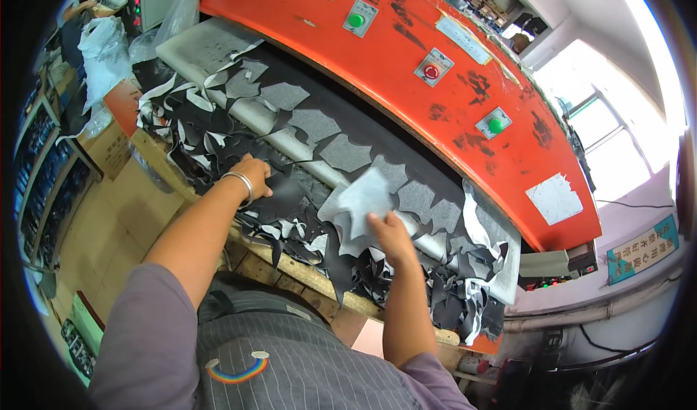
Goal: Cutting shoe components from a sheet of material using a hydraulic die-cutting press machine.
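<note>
While the right hand (394,237) is holding it by its right edge, a pale gray cutout (363,192) is hanging above the near side of the white slab (187,45); the right fingers are clamping on it, and more than one outline is showing there, so the number of layers is not being settled

Handling, as judged: light, thin, soft, readily bending; unlikely to be breaking, though narrow points may be creasing and stacked faces may be sliding. Hold: a flat pinch on a broad edge, clear of the points

Left hand (252,176), one: resting among dark scraps (279,196); fingers curling, tips partly hidden, so cannot tell whether they are pinching anything

Bangle (245,183): at least one, circling the left wrist

Gray pieces (314,124): at least six, lying in a slanting row along one dark sheet (348,124)

White strips (475,221) and dark scraps: beyond counting, heaping nearer the body

Orange-red machine (392,61): one, standing beyond the slab, carrying two green buttons (356,21) and one red button (431,71)
</note>
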Demonstrator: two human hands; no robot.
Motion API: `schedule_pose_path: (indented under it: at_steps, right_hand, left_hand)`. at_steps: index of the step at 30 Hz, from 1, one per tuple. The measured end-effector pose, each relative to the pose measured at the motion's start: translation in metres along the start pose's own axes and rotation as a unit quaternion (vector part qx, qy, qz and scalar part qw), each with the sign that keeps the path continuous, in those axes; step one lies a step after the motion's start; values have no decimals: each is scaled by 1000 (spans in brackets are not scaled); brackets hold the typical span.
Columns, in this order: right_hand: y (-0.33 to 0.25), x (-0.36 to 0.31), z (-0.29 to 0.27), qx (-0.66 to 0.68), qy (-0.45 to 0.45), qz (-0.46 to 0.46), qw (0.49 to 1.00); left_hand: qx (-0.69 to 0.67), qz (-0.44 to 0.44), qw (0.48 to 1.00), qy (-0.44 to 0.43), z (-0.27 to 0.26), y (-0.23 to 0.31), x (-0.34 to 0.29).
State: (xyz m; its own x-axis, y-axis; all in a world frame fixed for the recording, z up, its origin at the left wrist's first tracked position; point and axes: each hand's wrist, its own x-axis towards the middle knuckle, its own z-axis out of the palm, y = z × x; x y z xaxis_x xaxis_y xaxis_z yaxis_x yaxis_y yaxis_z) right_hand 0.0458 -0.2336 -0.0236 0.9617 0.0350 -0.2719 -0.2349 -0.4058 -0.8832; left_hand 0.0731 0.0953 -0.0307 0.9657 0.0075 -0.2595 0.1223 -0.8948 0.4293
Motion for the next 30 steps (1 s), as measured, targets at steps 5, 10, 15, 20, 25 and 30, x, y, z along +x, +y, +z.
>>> schedule_pose_path:
  at_steps: [5,10,15,20,25,30]
  right_hand:
    - [-2,1,50,-436,66,-112,890]
    - [3,-5,47,-407,121,-191,885]
    - [-49,-53,51,18,75,-238,968]
    - [-117,-113,123,315,-160,-167,921]
    - [-97,-164,248,-187,-296,-227,909]
    - [-38,-215,322,-187,-494,-234,816]
  left_hand:
    - [-168,60,973,145,-2,-6,-30]
    - [-666,54,732,135,-15,-32,-85]
    - [-801,0,588,111,8,-51,-161]
    - [-875,-31,483,11,16,-73,-215]
    - [-936,-4,351,27,41,-94,-287]
    - [-849,-184,473,147,119,-165,-394]
